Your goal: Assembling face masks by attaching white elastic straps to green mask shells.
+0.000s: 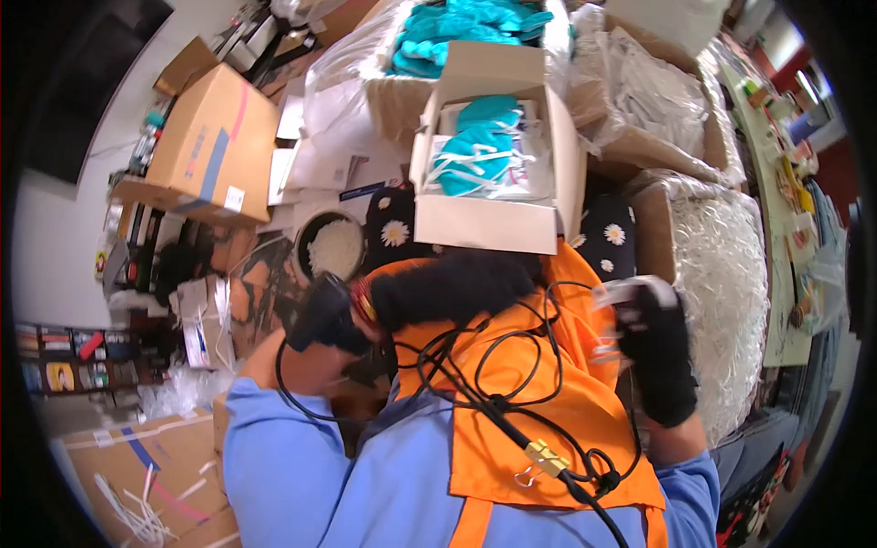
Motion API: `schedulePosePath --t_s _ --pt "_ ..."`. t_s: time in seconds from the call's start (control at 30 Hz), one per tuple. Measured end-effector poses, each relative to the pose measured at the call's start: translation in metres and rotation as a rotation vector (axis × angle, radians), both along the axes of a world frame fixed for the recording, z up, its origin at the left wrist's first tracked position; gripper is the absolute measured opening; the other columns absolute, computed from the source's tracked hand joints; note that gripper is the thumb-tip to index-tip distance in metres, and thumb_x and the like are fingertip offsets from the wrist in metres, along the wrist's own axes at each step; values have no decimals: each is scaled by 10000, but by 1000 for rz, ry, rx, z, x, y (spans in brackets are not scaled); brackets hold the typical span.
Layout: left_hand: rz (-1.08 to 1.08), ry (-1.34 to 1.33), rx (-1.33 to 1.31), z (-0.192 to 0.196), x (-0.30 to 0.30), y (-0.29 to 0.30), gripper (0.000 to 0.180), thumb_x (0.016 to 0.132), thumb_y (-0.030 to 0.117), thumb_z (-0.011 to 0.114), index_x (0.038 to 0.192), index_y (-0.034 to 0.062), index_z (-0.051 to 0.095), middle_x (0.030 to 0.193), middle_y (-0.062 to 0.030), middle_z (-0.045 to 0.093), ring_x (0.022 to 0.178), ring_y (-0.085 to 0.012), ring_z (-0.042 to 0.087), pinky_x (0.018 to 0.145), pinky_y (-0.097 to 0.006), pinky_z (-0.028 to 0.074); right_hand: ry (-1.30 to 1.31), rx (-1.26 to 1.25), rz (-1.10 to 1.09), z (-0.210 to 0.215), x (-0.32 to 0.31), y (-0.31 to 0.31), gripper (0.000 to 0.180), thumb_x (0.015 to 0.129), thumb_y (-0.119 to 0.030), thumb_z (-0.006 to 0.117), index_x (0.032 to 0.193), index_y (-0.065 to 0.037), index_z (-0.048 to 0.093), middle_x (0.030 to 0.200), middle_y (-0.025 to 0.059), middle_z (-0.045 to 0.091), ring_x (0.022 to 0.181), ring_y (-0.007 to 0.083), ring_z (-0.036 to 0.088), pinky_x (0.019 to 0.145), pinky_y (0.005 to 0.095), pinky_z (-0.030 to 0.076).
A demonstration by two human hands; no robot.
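My left hand (pixel 457 288), in a black glove, stretches rightward across my lap below the open white box (pixel 487 228). Its fingers blend into the dark and orange cloth, so their pose is unclear. A dark device (pixel 324 315) with a cable sits at that wrist beside a red band. My right hand (pixel 653 352), also black-gloved and slightly blurred, is closed on thin white strips (pixel 630 290) near the carton of white strips at my right. Inside the white box, teal pieces with white straps (pixel 480 155) lie on packets.
Black cables (pixel 493 402) with a yellow binder clip (pixel 545 458) lie over my orange apron (pixel 585 457). A bowl of white bits (pixel 334 248) stands left. Ahead are a carton of teal pieces (pixel 466 32) and a plastic-lined carton (pixel 653 91); white strips (pixel 717 301) fill the right carton.
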State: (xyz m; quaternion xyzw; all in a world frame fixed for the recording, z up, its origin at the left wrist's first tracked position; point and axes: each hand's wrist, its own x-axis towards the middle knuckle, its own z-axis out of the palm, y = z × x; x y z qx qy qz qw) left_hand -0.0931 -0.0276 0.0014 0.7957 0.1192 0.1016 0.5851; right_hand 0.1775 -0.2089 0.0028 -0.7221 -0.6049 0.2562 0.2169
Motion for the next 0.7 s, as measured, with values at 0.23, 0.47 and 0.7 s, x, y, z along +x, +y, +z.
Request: schedulePosePath --t_s 0.23,0.47,0.7 --pt "678 487 554 -80 -232 109 174 789 144 575 907 42 652 756 -139 609 747 -320 593 709 -413 473 -599 306 -562 16 200 -48 397 899 -105 554 1294 -104 518 1022 136 582 864 230 598 689 329 489" --pt "790 839 970 -154 -303 87 219 799 192 554 955 122 690 883 -126 685 813 -290 646 787 -395 467 -634 304 -510 23 294 -63 366 942 -264 556 1263 -92 586 932 90 598 838 195 568 778 292 444" --pt "803 457 583 -224 -341 119 214 879 219 543 978 110 698 901 -123 695 842 -280 653 843 -385 461 -760 -19 -401 25 311 -46 510 727 -189 746 1159 -6 548 1171 131 562 1139 292 505 1008 365 371"
